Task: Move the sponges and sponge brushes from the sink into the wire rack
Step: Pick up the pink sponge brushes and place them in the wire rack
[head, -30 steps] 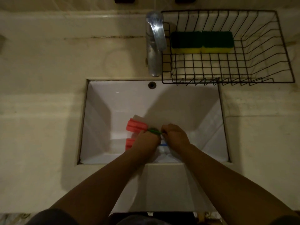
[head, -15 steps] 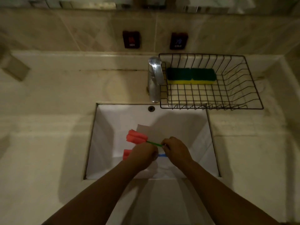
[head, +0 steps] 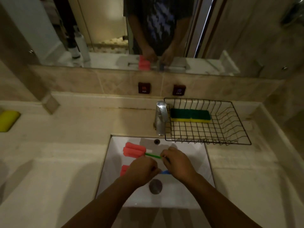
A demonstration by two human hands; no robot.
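Green-handled sponge brush [head: 136, 150] gripped by right hand [head: 176, 162], blue-handled brush [head: 125, 170] by left hand [head: 142, 170]

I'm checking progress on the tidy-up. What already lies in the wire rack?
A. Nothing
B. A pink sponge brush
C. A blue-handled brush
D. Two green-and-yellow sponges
D: two green-and-yellow sponges sit side by side at the back of the wire rack; both brushes are over the sink.

Beige counter [head: 69, 145] carries wire rack [head: 230, 129], faucet [head: 161, 119], yellow object [head: 8, 120].
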